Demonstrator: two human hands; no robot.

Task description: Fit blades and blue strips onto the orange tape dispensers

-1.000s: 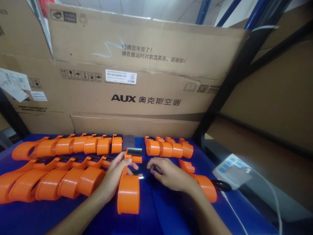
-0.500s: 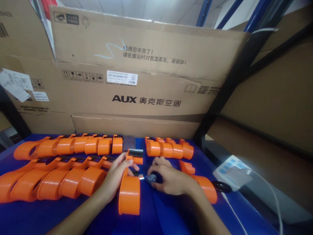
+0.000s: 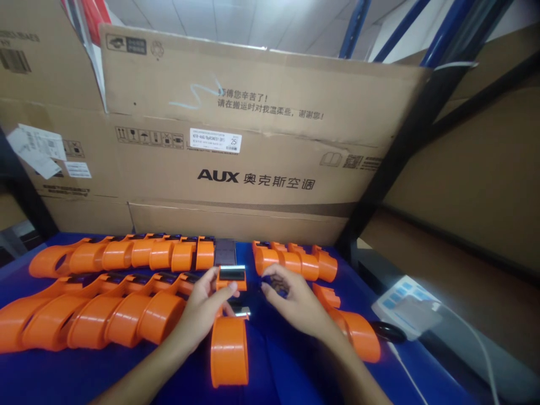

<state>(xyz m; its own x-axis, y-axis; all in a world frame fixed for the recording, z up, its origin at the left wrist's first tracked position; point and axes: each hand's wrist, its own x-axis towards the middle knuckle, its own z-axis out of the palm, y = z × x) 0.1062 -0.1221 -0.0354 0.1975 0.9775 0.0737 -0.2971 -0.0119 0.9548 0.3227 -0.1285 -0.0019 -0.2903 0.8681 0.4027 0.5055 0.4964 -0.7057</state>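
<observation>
My left hand (image 3: 202,306) grips an orange tape dispenser (image 3: 230,351) by its upper frame. A black strip with a toothed metal edge (image 3: 232,269) runs across its top, and its round orange body hangs below the fingers. A small shiny metal piece (image 3: 243,311) juts out beside the hand. Just to the right, my right hand (image 3: 291,292) is curled with thumb and fingers around a small dark blue part (image 3: 272,283), whose kind I cannot make out. The part and the dispenser are apart.
More orange tape dispensers stand in a back row (image 3: 162,254) and front row (image 3: 126,320) at left, with others at right (image 3: 295,261). A white device (image 3: 407,306) with a cable lies far right. A large cardboard box (image 3: 253,152) closes off the back of the blue tabletop (image 3: 261,365).
My right hand has moved up and away from the dispenser with the blue part, which was against the metal piece. The left hand still grips the dispenser. The view has shifted slightly.
</observation>
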